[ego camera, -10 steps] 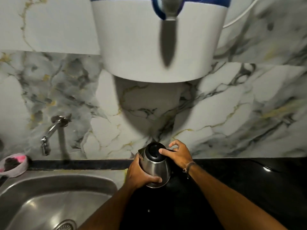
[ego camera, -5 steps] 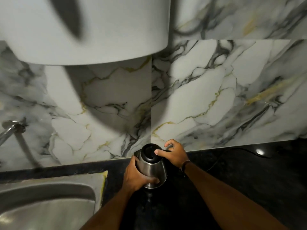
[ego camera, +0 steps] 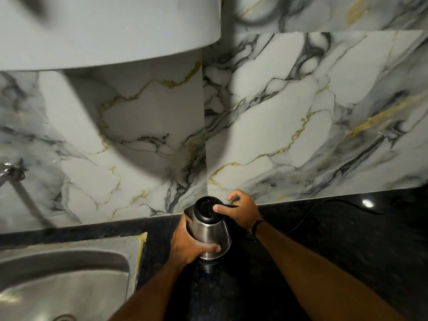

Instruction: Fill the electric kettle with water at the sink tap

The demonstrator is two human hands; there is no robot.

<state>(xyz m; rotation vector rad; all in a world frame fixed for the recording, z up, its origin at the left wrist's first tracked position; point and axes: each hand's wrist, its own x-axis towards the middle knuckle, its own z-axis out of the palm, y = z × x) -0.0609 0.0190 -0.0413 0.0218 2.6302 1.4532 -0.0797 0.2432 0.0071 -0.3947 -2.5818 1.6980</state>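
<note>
A steel electric kettle [ego camera: 212,235] with a black lid stands on the black counter [ego camera: 335,246], close to the marble wall. My left hand [ego camera: 188,244] wraps around its lower body from the left. My right hand [ego camera: 240,210] holds the handle side, with the thumb resting on the black lid. The steel sink [ego camera: 64,274] lies at the lower left. Only the base of the tap [ego camera: 11,172] shows at the left edge; its spout is out of frame.
A large white appliance [ego camera: 104,28] hangs on the wall above the sink. A black cord [ego camera: 324,205] runs along the counter to the right of the kettle. A marble-pattern tiled wall rises behind the counter.
The view has swung to the right, so the tap and sink slid towards the left edge. Both hands keep the same hold on the kettle, which stays on the counter.
</note>
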